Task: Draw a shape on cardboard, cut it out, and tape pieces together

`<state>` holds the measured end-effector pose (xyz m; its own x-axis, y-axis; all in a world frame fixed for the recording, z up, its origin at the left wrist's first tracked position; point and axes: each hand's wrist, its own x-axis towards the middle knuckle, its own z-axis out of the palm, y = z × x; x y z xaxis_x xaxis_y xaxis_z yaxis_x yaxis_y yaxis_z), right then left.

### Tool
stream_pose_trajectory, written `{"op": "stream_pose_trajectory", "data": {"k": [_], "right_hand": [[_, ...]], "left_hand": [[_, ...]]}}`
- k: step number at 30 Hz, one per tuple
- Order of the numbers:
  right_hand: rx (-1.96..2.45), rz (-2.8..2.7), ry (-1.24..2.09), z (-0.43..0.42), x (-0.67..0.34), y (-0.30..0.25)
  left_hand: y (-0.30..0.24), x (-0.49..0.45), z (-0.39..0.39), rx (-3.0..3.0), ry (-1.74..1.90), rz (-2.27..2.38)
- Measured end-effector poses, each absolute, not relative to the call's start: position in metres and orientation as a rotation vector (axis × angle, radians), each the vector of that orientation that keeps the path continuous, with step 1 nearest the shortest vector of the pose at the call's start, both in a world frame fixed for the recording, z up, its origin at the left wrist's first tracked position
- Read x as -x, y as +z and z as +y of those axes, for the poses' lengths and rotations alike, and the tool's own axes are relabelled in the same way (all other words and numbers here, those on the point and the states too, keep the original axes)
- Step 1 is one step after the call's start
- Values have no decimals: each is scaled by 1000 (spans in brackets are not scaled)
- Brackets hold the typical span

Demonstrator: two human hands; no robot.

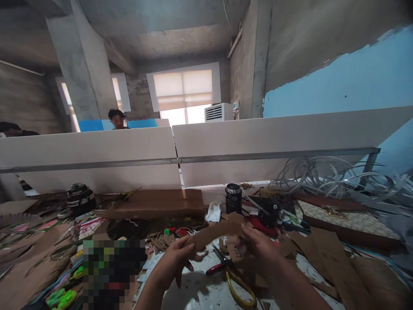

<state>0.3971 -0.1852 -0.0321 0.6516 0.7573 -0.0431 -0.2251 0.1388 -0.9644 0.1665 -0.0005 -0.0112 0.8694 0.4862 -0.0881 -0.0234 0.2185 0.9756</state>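
A curved strip of brown cardboard [214, 232] is held up between my two hands. My left hand [174, 258] pinches its left end, thumb on top. At the wider right end, my right hand [260, 243] grips the cardboard with the fingers closed. Just below the strip lie scissors with yellow handles [240, 290]. Beside them is a small red-handled tool [217, 268], partly overlapped, so its kind is unclear. More cut cardboard [238, 249] lies under my right hand and is partly hidden by it.
Behind my hands stand a dark flask [233, 198] and crumpled white tissue [213, 212]. A patterned bag [348, 217] and coiled clear tubing [319, 176] are at right. Cardboard pieces [332, 254] lie nearby. Left are a black jar-like container [80, 199] and bright green parts [66, 298]. Beyond a white partition [97, 148] is a person [118, 118].
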Motion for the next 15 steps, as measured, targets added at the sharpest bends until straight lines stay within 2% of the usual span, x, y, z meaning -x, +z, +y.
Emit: {"op": "stream_pose_trajectory", "data": {"k": [5, 15], "right_hand": [[1271, -523, 713, -195, -407, -21], [1328, -643, 697, -187, -399, -14]], "left_hand": [[-15, -156, 20, -1265, 517, 504], [-14, -157, 11, -1310, 407, 508]]}}
